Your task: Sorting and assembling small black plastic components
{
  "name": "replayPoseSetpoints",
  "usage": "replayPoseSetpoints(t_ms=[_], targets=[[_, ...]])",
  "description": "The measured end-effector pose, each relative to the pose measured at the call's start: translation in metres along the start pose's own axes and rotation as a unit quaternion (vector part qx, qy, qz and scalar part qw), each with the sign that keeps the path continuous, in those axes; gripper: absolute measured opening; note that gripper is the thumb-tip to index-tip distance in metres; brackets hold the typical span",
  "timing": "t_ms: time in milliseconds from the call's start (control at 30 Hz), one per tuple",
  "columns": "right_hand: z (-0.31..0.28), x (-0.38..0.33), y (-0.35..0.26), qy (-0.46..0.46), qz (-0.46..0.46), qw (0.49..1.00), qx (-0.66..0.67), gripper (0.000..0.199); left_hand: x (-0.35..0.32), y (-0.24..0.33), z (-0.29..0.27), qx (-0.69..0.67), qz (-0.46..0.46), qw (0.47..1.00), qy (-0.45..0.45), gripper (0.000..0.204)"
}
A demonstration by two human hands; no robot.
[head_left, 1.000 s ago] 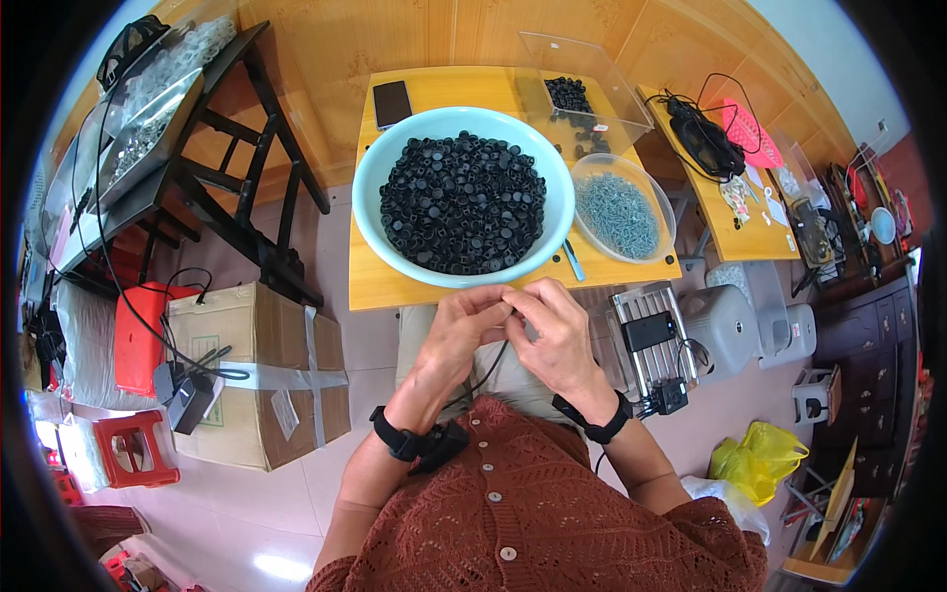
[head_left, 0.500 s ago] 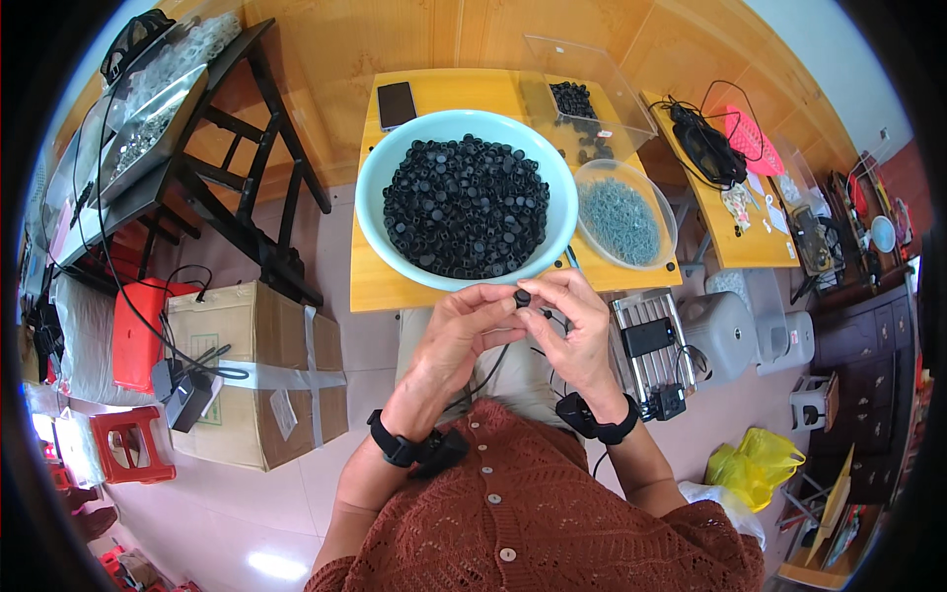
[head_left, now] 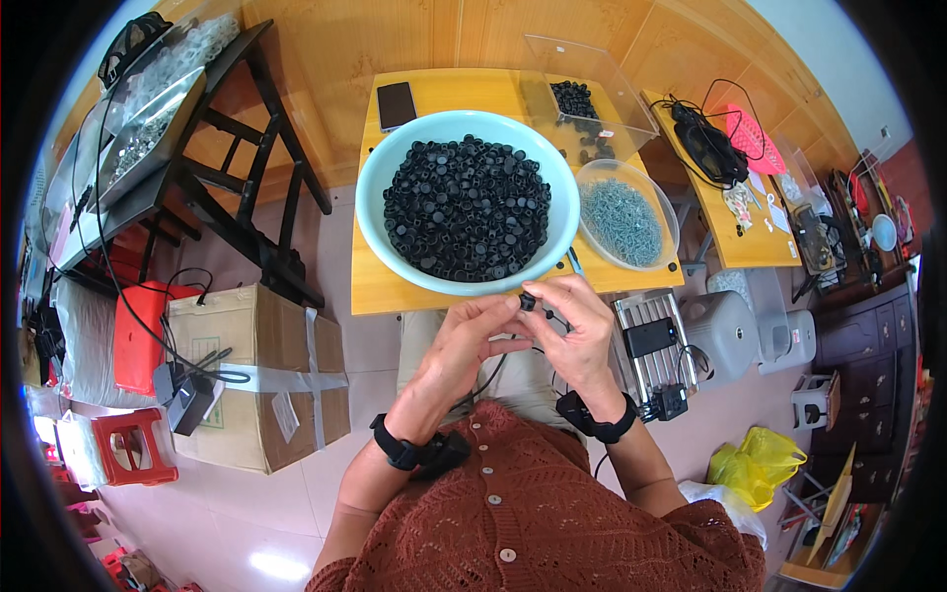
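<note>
My left hand (head_left: 472,337) and my right hand (head_left: 580,324) meet just below the table's front edge, fingertips pinching one small black cap (head_left: 528,301) between them. A thin pin sticks out of the cap toward my right fingers. Right above the hands stands a large pale blue bowl (head_left: 377,170) heaped with several black caps (head_left: 466,207). To its right is a clear round dish (head_left: 663,197) of small grey screws (head_left: 619,219). Both wrists carry black bands.
A yellow table (head_left: 375,286) bears the bowl, a dark phone (head_left: 397,105) and a clear box (head_left: 592,94) of black parts. A taped cardboard box (head_left: 258,373) stands at left, a dark rack (head_left: 237,158) behind it, a metal device (head_left: 646,345) at right.
Both hands have risen a little toward the table edge, and the black cap now shows between the fingertips.
</note>
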State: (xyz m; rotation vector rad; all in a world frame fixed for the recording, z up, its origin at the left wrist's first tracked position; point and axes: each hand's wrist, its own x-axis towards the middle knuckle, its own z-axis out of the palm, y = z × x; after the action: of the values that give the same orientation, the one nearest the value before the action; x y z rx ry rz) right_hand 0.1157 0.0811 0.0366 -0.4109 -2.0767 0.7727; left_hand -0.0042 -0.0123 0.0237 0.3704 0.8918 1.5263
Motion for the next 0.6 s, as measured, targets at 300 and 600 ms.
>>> replayPoseSetpoints(t_ms=[300,600], targets=[[0.0006,0.0025,0.0012,-0.007,-0.009,1.000,0.006,0.031,0.0070,-0.0066,-0.0097,-0.009,0.008,1.000,-0.017,0.025],[0.0035,0.0057,-0.0007,0.009,0.014,1.000,0.027,0.032,0.0090,-0.0019,-0.0061,-0.003,-0.001,1.000,-0.018,0.027]])
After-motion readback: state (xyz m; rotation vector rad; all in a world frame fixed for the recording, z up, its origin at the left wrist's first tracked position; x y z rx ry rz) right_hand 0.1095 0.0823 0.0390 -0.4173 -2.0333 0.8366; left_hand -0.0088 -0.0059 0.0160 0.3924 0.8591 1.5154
